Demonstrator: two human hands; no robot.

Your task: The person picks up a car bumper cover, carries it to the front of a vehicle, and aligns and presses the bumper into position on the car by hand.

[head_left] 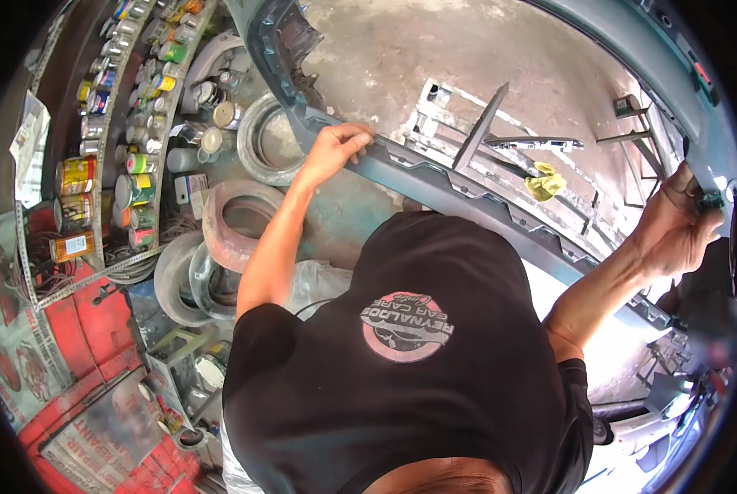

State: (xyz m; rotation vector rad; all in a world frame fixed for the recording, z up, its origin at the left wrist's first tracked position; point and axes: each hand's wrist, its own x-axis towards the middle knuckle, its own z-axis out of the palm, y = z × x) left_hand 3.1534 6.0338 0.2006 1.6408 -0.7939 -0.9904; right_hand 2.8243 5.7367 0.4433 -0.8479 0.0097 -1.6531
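Black fabric T-shirt [418,387] nearest the lens: your own torso, round pink-and-white printed badge on the chest, seen upside down. Beyond it, a large dark grey-blue plastic car bumper shell [385,173] spans the view, its slotted long edge running across in front of your waist, its far side curving away over the floor.

Your left hand [340,152] has the slotted edge near its left bend, fingers curled over, thumb pressing close. Your right hand [677,222] grasps the shell at its right end; fingers bent around the corner, some tips hidden.

Handling, by judgement: light for its size, but long and springy. Likely to twist or sag if lifted from one end; stiffer at the moulded corners, so hold wide, both ends together. Smooth outer skin may slip under dusty palms. Thin tabs along the slotted edge look the fragile part; better to grip solid rim between them.

Around: white-painted metal frame [424,107] on the floor beyond the edge, crumpled yellow cloth [545,183] near it. Paint cans [139,189] shelved at left, dusty tyre [249,165] below the shell's left bend.
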